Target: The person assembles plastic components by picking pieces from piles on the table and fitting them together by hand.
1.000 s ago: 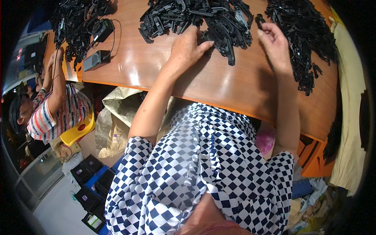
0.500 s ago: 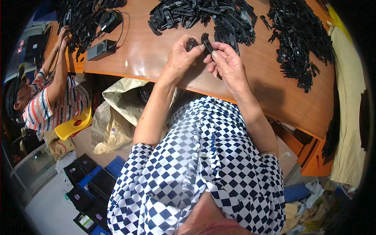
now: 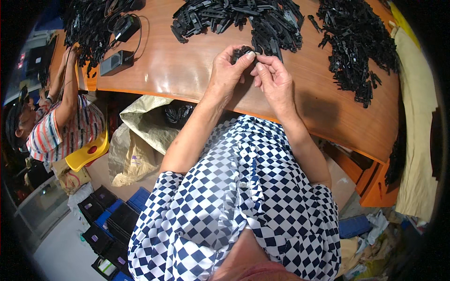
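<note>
Over the near edge of the table, my left hand (image 3: 228, 70) is closed round small black plastic parts (image 3: 240, 53), its thumb pressed on them. My right hand (image 3: 276, 82) is right beside it, fingertips drawn together and meeting the left thumb tip. Whatever lies between the right fingers is mostly hidden. Beyond my hands a heap of long black plastic pieces (image 3: 276, 30) spreads over the brown table (image 3: 187, 70). A second heap of smaller black clip-like parts (image 3: 351, 51) lies to the right.
At the left, a person in a striped shirt (image 3: 68, 124) handles parts by another black heap (image 3: 86, 35). A grey box (image 3: 116, 63) and a black power adapter (image 3: 126, 28) with cable lie nearby. Below are an open sack (image 3: 145, 117), a yellow stool (image 3: 89, 152) and black bins (image 3: 122, 220).
The long black part seen in my right fingers before is now hidden. My right fingertips have come up against my left thumb, and the hands are closer together.
</note>
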Motion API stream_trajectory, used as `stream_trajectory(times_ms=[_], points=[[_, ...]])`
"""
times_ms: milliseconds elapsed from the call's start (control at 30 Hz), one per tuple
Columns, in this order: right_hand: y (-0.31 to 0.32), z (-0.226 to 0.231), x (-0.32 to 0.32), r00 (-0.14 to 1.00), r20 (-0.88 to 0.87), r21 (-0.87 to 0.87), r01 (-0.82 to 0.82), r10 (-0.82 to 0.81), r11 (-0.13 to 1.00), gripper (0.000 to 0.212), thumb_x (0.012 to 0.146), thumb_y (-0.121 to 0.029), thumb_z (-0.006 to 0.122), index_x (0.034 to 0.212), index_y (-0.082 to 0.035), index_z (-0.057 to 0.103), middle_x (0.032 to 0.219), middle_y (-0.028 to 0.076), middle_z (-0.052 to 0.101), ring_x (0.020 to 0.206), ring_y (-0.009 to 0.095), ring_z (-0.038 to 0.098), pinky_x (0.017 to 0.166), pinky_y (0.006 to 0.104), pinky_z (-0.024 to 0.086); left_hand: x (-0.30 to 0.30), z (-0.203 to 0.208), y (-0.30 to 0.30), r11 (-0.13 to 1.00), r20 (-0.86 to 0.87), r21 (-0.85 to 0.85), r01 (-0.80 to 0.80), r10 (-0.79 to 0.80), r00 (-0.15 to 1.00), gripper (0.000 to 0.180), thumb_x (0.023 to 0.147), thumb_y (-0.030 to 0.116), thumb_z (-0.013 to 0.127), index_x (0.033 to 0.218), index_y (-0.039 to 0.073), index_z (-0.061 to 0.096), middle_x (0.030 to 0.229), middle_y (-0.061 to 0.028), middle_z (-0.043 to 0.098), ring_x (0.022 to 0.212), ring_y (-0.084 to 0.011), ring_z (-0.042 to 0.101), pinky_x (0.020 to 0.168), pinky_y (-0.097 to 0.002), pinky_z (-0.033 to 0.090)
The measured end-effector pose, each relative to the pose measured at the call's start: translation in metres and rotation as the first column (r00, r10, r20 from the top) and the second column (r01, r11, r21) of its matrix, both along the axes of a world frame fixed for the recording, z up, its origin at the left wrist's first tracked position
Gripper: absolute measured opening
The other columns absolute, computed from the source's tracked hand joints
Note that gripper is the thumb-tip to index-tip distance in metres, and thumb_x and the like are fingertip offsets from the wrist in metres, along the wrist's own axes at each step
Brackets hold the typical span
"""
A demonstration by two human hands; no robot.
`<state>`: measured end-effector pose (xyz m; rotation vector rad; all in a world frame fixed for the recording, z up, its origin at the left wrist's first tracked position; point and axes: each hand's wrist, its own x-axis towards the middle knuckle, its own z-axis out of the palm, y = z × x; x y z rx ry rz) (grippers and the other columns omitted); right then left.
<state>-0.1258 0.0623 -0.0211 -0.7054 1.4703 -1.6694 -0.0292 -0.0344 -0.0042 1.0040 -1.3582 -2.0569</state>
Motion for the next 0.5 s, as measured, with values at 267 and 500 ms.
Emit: stream_trajectory(times_ms=[267,500], points=[[0.014,0.024,-0.018,0.93,-0.361,0.121,-0.03,0.072,0.992,0.042,0.079,-0.026,0.073,0.109,-0.001,0.059,0.078,0.01,0.064,0.069,0.017,0.062,0.063,0.03,0.051,0.002,0.009,0.007,0.998,-0.163,-0.046,-0.032,0.024,0.986,0.025,0.086,0.009,0.064,0.108,0.0,0.057,0.101,-0.0068,0.064,0.091,-0.012,0.06,0.083,-0.0251,0.048],[0.013,0.024,-0.015,0.947,-0.319,0.012,-0.038,0.04,0.999,0.024,0.081,-0.018,0.071,0.092,0.0,0.06,0.072,0.015,0.061,0.059,0.023,0.059,0.054,0.0336,0.046,0.0,0.028,0.01,0.99,-0.225,-0.125,0.061,-0.089,0.97,0.022,0.086,0.008,0.063,0.106,0.0,0.058,0.101,-0.0095,0.065,0.093,-0.0137,0.06,0.087,-0.0276,0.048]])
